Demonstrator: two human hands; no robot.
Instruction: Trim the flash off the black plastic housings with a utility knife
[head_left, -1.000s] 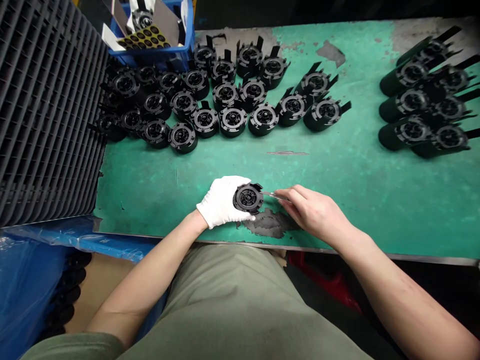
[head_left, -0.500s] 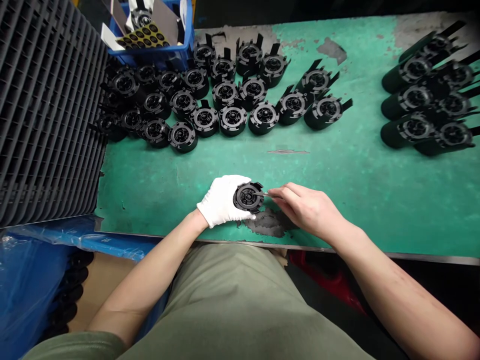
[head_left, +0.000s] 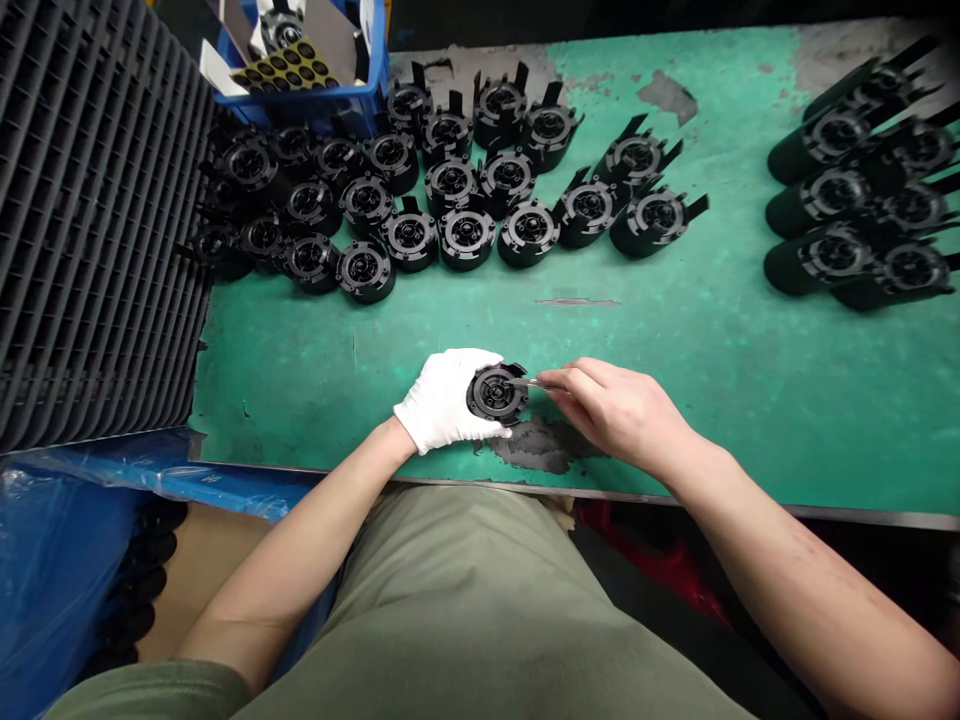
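My left hand (head_left: 448, 402), in a white glove, is wrapped round a round black plastic housing (head_left: 496, 393) close to the front of the green table. The housing's ribbed, ringed face is turned up toward me. My bare right hand (head_left: 611, 405) pinches a thin metal tool that looks like tweezers (head_left: 531, 382). Its tip reaches over the upper right part of the housing's face. Whether the tip touches the face, or grips some small piece there, I cannot tell.
Several similar black housings (head_left: 466, 235) stand in rows at the back left, and another group (head_left: 836, 255) at the right. A blue bin (head_left: 322, 108) holds a sheet of round stickers (head_left: 289, 68). Stacked black grid trays (head_left: 97, 220) rise at the left of the green table (head_left: 675, 320).
The tool's tip and my right hand have shifted very slightly over the housing. My left hand keeps its hold in nearly the same place.
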